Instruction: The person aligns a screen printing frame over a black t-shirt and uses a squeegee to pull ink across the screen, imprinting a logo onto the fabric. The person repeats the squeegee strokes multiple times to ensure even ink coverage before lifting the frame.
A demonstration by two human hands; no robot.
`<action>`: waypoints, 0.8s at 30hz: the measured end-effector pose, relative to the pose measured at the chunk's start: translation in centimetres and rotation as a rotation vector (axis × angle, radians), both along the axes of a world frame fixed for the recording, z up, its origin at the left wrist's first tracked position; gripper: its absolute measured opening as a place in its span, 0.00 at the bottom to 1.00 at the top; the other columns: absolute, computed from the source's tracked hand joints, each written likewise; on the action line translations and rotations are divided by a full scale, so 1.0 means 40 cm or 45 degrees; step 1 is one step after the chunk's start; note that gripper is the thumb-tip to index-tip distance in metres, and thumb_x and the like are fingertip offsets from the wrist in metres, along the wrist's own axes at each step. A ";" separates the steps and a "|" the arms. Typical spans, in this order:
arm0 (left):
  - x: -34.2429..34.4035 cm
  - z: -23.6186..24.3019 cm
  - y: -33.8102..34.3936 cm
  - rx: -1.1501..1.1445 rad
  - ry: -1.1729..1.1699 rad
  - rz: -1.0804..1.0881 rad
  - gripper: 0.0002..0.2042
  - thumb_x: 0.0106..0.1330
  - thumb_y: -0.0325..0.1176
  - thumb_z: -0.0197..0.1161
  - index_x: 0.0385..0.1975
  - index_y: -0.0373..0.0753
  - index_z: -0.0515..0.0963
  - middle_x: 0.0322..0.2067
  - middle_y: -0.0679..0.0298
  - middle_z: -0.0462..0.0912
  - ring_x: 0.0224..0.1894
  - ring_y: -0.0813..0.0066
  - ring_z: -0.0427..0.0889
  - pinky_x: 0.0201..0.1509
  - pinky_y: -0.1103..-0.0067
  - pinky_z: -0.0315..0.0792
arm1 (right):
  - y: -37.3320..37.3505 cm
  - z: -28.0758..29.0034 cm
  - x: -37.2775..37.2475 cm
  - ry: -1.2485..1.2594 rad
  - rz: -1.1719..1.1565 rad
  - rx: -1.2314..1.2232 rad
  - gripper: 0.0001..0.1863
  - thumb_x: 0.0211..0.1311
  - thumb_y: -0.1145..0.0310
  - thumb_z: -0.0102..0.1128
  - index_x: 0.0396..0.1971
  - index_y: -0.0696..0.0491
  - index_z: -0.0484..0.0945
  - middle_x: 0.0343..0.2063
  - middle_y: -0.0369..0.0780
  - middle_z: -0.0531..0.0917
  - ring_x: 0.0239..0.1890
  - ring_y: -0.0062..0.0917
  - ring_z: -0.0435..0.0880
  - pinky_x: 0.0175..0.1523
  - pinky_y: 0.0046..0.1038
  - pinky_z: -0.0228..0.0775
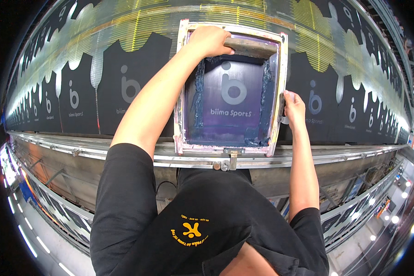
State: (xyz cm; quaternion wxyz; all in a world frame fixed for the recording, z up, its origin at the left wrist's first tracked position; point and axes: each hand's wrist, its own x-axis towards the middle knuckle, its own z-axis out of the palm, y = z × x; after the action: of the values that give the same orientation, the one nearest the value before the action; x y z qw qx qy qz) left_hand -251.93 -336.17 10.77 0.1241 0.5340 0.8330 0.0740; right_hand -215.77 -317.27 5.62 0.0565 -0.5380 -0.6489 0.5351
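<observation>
A screen printing frame (180, 92) with pale, paint-stained edges lies in front of me over the long table. Its purple mesh (234, 120) shows a pale rounded logo, with dark ink smeared along the sides. My left hand (210, 41) reaches over the frame's far left corner, its fingers closed round one end of a squeegee (252, 48). That squeegee lies crosswise at the far end of the mesh. At the frame's right side my right hand (295, 106) is closed on the outer edge, thumb and fingers pinched together.
Black fabric shirt pieces (145, 60) with pale logos lie in a row on both sides, including a black piece (308, 76) at right. A metal rail (188, 162) runs along the near edge, with a small bracket (233, 158) at the frame. Another table row stands behind me.
</observation>
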 end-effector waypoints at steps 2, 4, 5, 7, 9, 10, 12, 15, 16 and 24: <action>0.023 0.007 -0.023 0.110 -0.095 0.034 0.23 0.61 0.59 0.76 0.45 0.47 0.91 0.37 0.57 0.92 0.46 0.50 0.91 0.50 0.56 0.83 | 0.002 0.042 -0.014 0.099 -0.062 -0.010 0.20 0.80 0.55 0.67 0.56 0.56 0.84 0.21 0.25 0.72 0.18 0.09 0.65 0.23 0.19 0.57; 0.075 0.017 -0.069 0.184 -0.155 0.102 0.21 0.61 0.57 0.77 0.44 0.50 0.91 0.38 0.59 0.92 0.47 0.51 0.91 0.51 0.55 0.83 | -0.007 0.083 -0.021 0.164 -0.095 0.005 0.19 0.80 0.56 0.67 0.58 0.56 0.83 0.21 0.22 0.68 0.18 0.07 0.61 0.21 0.19 0.53; 0.112 0.021 -0.103 0.223 -0.147 0.117 0.18 0.61 0.55 0.77 0.43 0.51 0.91 0.38 0.60 0.92 0.48 0.51 0.90 0.50 0.56 0.83 | -0.012 0.103 -0.029 0.144 -0.094 0.026 0.20 0.80 0.57 0.67 0.59 0.56 0.82 0.21 0.22 0.68 0.18 0.07 0.62 0.21 0.19 0.53; 0.212 0.010 -0.196 0.346 -0.166 0.112 0.16 0.60 0.51 0.80 0.42 0.50 0.91 0.41 0.62 0.92 0.49 0.53 0.89 0.51 0.58 0.83 | -0.017 0.131 -0.039 0.192 -0.085 0.043 0.20 0.79 0.57 0.68 0.59 0.56 0.82 0.21 0.24 0.69 0.18 0.08 0.62 0.21 0.19 0.53; 0.359 -0.029 -0.300 0.516 -0.102 0.062 0.19 0.53 0.44 0.83 0.45 0.49 0.90 0.45 0.65 0.91 0.50 0.57 0.87 0.52 0.62 0.81 | -0.021 0.156 -0.042 0.224 -0.109 0.052 0.21 0.79 0.57 0.68 0.60 0.56 0.82 0.22 0.25 0.70 0.17 0.08 0.63 0.21 0.19 0.53; 0.441 -0.038 -0.355 0.526 -0.047 0.044 0.24 0.49 0.42 0.84 0.48 0.49 0.89 0.47 0.66 0.91 0.51 0.58 0.87 0.54 0.62 0.81 | -0.024 0.163 -0.045 0.244 -0.121 0.051 0.21 0.78 0.57 0.69 0.61 0.56 0.82 0.22 0.25 0.71 0.17 0.09 0.63 0.21 0.19 0.53; 0.589 -0.045 -0.464 0.548 -0.020 0.032 0.31 0.44 0.38 0.85 0.54 0.49 0.87 0.49 0.68 0.90 0.53 0.60 0.87 0.57 0.63 0.80 | -0.009 0.137 -0.042 0.275 -0.103 0.160 0.22 0.76 0.58 0.70 0.60 0.57 0.84 0.33 0.33 0.81 0.28 0.14 0.74 0.32 0.23 0.65; 0.695 -0.044 -0.554 0.468 -0.042 0.033 0.35 0.44 0.34 0.84 0.60 0.48 0.85 0.55 0.68 0.88 0.58 0.64 0.84 0.57 0.67 0.78 | -0.010 0.087 -0.037 0.350 0.012 0.511 0.22 0.76 0.60 0.70 0.59 0.60 0.86 0.49 0.42 0.91 0.50 0.25 0.87 0.58 0.30 0.78; 0.684 -0.039 -0.565 0.470 -0.053 0.014 0.36 0.45 0.33 0.83 0.61 0.48 0.84 0.57 0.67 0.87 0.58 0.63 0.84 0.58 0.67 0.77 | -0.021 0.091 -0.045 0.397 -0.024 0.514 0.21 0.77 0.61 0.70 0.59 0.60 0.86 0.48 0.41 0.91 0.49 0.23 0.87 0.56 0.28 0.78; 0.448 -0.007 -0.855 0.306 -0.198 0.071 0.36 0.52 0.30 0.78 0.68 0.45 0.81 0.68 0.63 0.83 0.72 0.60 0.79 0.73 0.63 0.73 | -0.343 -0.006 -0.243 0.628 -0.037 0.435 0.17 0.78 0.62 0.69 0.53 0.61 0.87 0.46 0.39 0.89 0.49 0.21 0.85 0.58 0.27 0.77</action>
State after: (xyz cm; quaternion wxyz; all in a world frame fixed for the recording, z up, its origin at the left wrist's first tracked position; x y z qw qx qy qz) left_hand -234.01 -370.37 10.47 0.1211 0.5142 0.8206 0.2178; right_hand -225.48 -330.98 5.37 0.3097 -0.3836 -0.6886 0.5318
